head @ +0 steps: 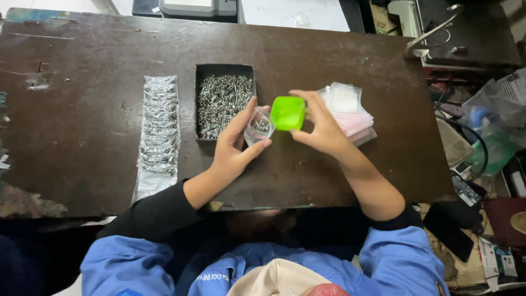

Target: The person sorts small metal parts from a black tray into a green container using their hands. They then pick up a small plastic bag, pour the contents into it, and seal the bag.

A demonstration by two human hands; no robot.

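Left hand (233, 148) pinches a small clear bag (257, 127) holding screws, right hand (320, 129) grips a green cup (287, 113), black screw-filled tray (223, 101) just left, bare table (329, 170) near.

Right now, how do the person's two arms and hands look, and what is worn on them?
Both hands, left hand and right hand, are bare, without gloves or rings that I can see. The left forearm wears a long black sleeve down to the wrist. The right forearm is bare, its dark sleeve pushed up. A blue jacket covers the upper arms.
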